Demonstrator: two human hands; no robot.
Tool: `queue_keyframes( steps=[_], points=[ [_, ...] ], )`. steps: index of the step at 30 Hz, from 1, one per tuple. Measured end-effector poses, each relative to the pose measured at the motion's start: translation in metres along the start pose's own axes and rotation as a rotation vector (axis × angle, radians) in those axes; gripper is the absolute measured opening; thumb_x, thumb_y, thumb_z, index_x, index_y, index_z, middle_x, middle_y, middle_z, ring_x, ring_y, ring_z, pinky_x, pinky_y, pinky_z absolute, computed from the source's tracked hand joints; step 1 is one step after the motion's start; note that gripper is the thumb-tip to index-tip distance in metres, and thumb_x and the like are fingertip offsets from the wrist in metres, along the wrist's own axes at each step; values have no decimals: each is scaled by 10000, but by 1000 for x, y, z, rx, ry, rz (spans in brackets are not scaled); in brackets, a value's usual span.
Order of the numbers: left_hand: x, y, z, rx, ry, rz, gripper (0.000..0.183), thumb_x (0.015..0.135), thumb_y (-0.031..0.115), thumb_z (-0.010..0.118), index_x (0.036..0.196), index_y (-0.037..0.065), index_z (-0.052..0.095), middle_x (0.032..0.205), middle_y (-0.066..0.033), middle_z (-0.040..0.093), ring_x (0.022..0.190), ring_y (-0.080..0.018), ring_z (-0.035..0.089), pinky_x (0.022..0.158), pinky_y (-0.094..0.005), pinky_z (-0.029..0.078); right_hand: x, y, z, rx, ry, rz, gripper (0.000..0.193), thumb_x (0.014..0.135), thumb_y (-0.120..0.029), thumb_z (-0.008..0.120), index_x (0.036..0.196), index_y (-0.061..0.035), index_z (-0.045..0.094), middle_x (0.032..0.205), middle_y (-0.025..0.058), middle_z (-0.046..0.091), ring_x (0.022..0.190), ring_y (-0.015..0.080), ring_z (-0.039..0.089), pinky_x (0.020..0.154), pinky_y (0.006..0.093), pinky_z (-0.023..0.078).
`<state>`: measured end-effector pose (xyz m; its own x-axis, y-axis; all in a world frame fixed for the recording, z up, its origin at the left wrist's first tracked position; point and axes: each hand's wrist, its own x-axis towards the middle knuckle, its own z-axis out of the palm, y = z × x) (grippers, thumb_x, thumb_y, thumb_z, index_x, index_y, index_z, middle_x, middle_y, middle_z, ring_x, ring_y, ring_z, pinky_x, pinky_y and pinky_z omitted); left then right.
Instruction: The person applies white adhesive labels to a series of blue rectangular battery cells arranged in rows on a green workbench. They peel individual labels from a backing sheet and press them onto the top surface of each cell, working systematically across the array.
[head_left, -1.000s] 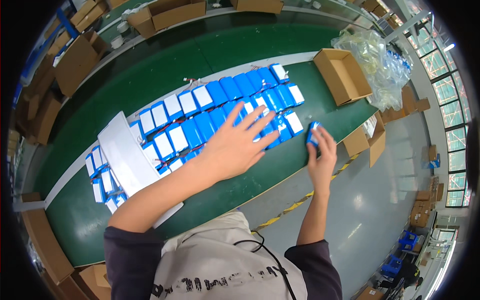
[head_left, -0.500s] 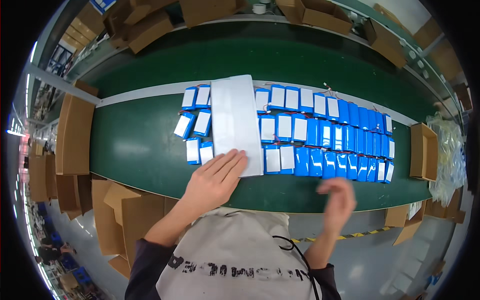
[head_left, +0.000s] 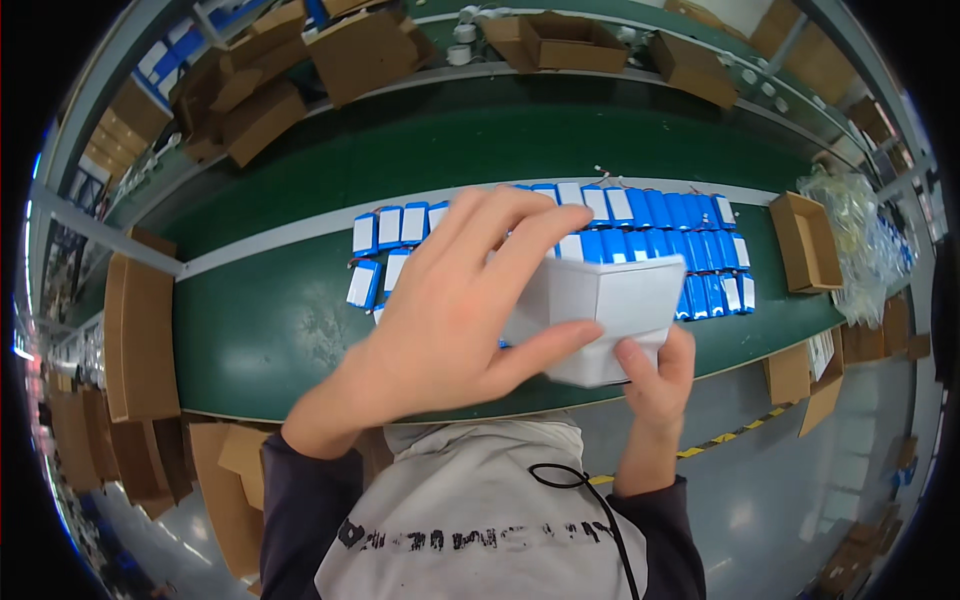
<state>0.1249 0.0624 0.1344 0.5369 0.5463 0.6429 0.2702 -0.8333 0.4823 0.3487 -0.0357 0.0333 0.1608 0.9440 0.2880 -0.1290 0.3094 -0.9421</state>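
Observation:
My right hand [head_left: 660,375] grips a bent white sheet [head_left: 635,300], its thumb on the front face and the other fingers behind. The sheet has creased panels and is raised off the table, hiding part of the batteries behind it. My left hand [head_left: 470,300] is spread beside it, fingers apart, its thumb tip overlapping the sheet's left part; whether it touches cannot be told. Rows of blue battery packs [head_left: 700,245] lie behind the hands, several with white labels on top, thin wires at their ends. My left hand covers the middle of these rows.
The packs lie on a green table [head_left: 260,320] with a pale strip [head_left: 270,245] along its back. An open cardboard box [head_left: 808,245] and clear plastic bags [head_left: 850,250] are at the right end. Another carton [head_left: 145,330] stands at the left end; more boxes [head_left: 570,45] line the far shelf.
The white sheet has gone from lying flat across the packs to being lifted and bent. My right hand has taken hold of it; my left hand has risen off it and spread.

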Motion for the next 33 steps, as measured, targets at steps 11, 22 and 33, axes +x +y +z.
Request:
queue_keyframes(
  steps=[11, 22, 33],
  points=[
    [-2, -27, 62, -795, -172, -595, 365, 1133, 295, 478, 1292, 5, 632, 1056, -68, 684, 929, -120, 602, 835, -282, 496, 44, -2, 4, -15, 159, 41, 108, 1054, -106, 633, 1030, -3, 656, 850, -8, 687, 723, 16, 572, 612, 190, 401],
    [-6, -56, 100, -932, 54, -629, 356, 1136, 305, 471, 1193, 13, 668, 957, -40, 698, 855, -74, 610, 769, -258, 493, 77, 49, 17, -256, 341, -235, 118, 1024, -88, 667, 1060, 15, 624, 890, 34, 627, 752, 55, 547, 656, 217, 411],
    [-21, -65, 72, -858, -183, -781, 612, 1154, 505, 152, 1480, 132, 510, 1374, -90, 601, 1153, -139, 623, 987, -296, 501, 54, 35, 40, 163, 93, 46, 201, 1023, -52, 647, 1191, -22, 542, 1055, 51, 618, 927, 112, 618, 759, 276, 535]
  ],
)
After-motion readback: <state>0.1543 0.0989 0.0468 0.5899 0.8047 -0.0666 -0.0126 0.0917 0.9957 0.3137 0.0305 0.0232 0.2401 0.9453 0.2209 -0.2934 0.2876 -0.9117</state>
